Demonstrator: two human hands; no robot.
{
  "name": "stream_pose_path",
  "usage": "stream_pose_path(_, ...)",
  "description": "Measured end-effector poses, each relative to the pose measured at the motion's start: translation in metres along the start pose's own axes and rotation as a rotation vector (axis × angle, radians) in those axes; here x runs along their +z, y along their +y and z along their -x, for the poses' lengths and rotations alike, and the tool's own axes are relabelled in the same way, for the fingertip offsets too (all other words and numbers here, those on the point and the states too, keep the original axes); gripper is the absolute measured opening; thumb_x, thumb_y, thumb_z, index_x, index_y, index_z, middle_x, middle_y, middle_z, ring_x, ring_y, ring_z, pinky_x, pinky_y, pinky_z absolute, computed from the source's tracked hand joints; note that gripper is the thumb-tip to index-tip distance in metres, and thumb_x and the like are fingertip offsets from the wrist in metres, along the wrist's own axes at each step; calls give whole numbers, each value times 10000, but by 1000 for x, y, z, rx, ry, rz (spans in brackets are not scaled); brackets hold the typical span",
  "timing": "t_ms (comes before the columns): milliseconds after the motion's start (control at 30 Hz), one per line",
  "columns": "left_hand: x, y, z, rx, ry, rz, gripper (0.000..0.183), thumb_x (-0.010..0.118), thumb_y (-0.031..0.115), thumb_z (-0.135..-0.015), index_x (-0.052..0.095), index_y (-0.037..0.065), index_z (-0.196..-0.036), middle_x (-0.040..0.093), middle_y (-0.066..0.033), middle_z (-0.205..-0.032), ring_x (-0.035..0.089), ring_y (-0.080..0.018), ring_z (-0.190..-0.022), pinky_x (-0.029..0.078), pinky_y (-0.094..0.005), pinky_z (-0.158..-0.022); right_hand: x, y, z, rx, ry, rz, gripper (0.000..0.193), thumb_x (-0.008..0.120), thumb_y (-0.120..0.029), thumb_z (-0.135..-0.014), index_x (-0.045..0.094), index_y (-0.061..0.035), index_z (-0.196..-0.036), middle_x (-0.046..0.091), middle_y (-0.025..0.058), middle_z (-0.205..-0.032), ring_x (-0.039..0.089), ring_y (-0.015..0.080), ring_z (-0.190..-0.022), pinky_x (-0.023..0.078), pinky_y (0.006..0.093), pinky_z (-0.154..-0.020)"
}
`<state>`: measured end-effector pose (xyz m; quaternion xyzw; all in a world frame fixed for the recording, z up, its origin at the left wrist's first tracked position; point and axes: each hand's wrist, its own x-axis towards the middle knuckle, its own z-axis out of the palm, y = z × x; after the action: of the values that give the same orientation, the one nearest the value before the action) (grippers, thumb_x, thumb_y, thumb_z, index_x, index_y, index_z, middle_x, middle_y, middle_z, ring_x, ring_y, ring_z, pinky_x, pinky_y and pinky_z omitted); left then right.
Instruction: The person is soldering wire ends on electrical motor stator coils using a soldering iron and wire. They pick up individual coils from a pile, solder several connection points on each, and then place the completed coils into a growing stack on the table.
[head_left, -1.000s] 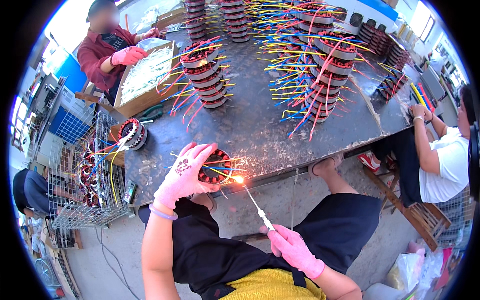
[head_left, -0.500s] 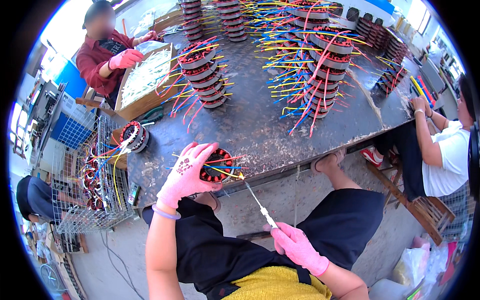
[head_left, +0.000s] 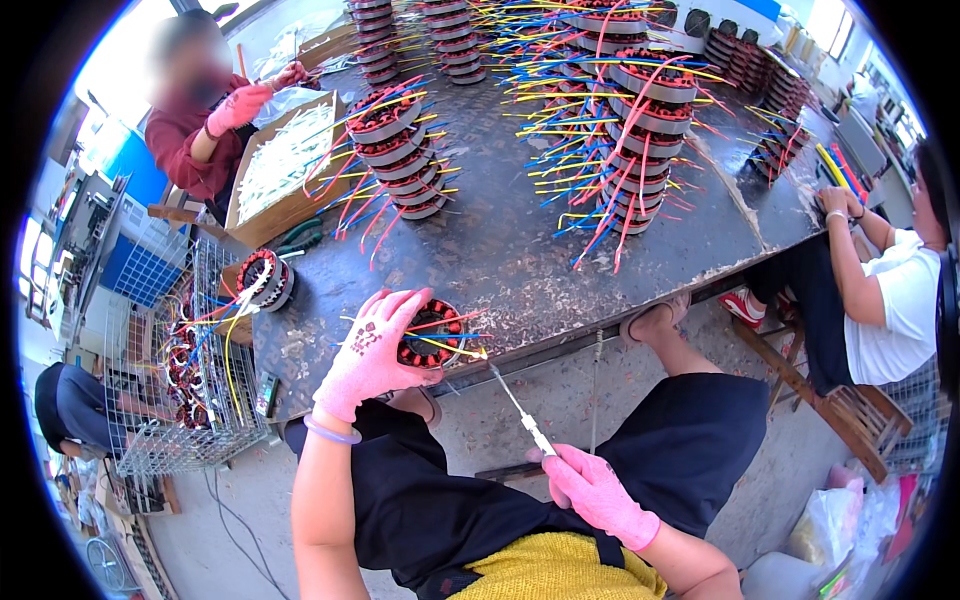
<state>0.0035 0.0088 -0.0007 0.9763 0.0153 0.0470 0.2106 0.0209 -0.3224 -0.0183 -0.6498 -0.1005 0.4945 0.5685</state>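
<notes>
At left hand (head_left: 372, 350): one stator (head_left: 432, 354); right (head_left: 600, 497): one tool (head_left: 530, 425).

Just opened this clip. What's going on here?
The person's pink-gloved left hand holds a wound metal ring at the table's near edge. The right hand, also gloved, holds a slim white-handled tool, its tip pointed at the wire ends beside the ring, where a small orange glow shows. Stacks of similar rings with coloured wires stand on the table. A co-worker sits behind an open box of white strips.
</notes>
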Motion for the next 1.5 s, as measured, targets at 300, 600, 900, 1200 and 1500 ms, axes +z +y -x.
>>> stream_pose_path(300,-1,2,0,-2,-3,-12,1004,895,257,-531,466,65,-1419,504,-161,-1374,417,-399,-1329,341,-470,-1124,-1,-4,0,-44,-21,65,353,458,-271,-1034,609,-10,-1216,516,-3,-641,477,74,-569,403,270,-553)
stream_pose_path(600,-1,3,0,18,19,-34,966,881,302,-566,468,42,-1400,525,-163,-1335,469,-369,-1278,302,-475,-1158,0,6,-2,-11,-7,-3,355,466,-283,-1031,612,-16,-1215,517,-2,-641,488,77,-561,404,271,-543)
stream_pose_path(900,1,2,1,6,14,-8,963,884,284,-562,468,47,-1398,514,-163,-1348,453,-382,-1288,310,-476,-1151,-1,-5,1,-35,-4,50,352,471,-275,-1028,608,-6,-1209,516,11,-643,500,86,-567,415,277,-561)
stream_pose_path(1200,-1,3,1,5,14,-4,964,883,278,-564,466,49,-1402,511,-169,-1351,448,-395,-1288,319,-475,-1142,0,-1,-1,-12,0,-37,340,481,-271,-1029,608,-1,-1193,502,-6,-645,460,67,-567,385,261,-540)
stream_pose_path(1500,0,1,1,11,11,1,965,882,270,-564,465,47,-1405,511,-168,-1351,452,-401,-1279,322,-475,-1139,0,-3,-1,-39,-6,6,350,476,-273,-1031,604,5,-1202,506,5,-654,483,78,-580,406,272,-556)
